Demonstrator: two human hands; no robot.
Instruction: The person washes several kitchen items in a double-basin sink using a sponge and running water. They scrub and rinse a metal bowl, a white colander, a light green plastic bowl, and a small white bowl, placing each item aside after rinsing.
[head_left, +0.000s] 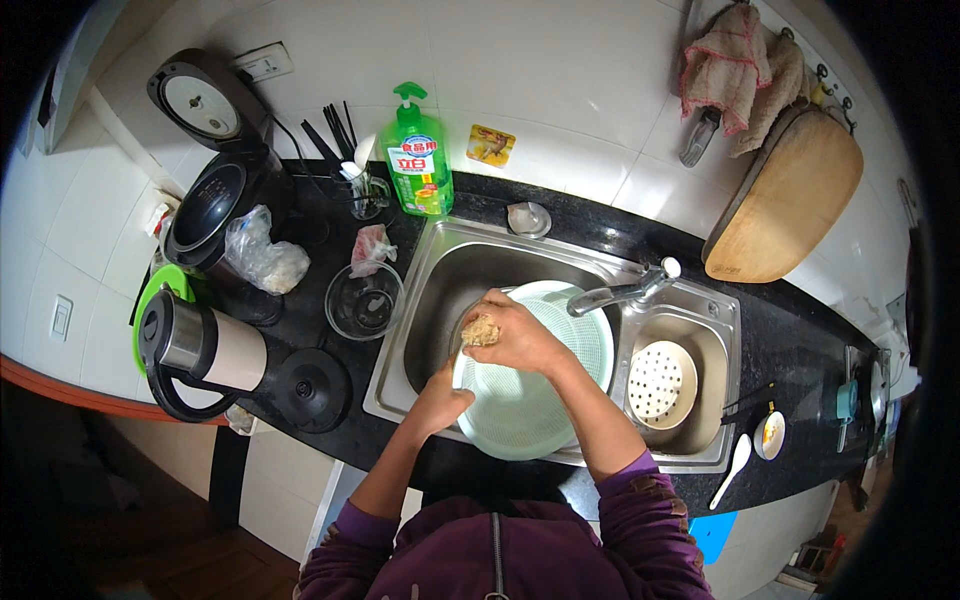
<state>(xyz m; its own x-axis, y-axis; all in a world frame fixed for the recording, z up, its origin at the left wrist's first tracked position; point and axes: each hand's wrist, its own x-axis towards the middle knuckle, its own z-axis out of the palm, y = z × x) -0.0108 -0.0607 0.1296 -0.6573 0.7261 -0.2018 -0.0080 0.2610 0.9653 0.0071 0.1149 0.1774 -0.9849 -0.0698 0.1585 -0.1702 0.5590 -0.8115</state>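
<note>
My right hand (517, 337) is closed around a tan fibrous scrubber, which looks like a loofah (480, 330), at the left rim of a pale green plastic colander (517, 420). The colander's rim is gripped by my left hand (442, 401), thumb on the inside and fingers hidden behind. Tilted, the colander lies across the large basin (442, 300) of a stainless steel sink and over its front edge. A faucet (626, 292) reaches over the colander's upper right. Part of a round rim shows behind my right hand; I cannot tell what it belongs to.
In the smaller right basin (709, 375) sits a perforated cream basket (664, 384). A green dish soap bottle (418, 165) stands behind the sink. At left are a glass bowl (341, 311), a kettle (232, 352) and an open rice cooker (206, 206); at right, a white spoon (731, 471).
</note>
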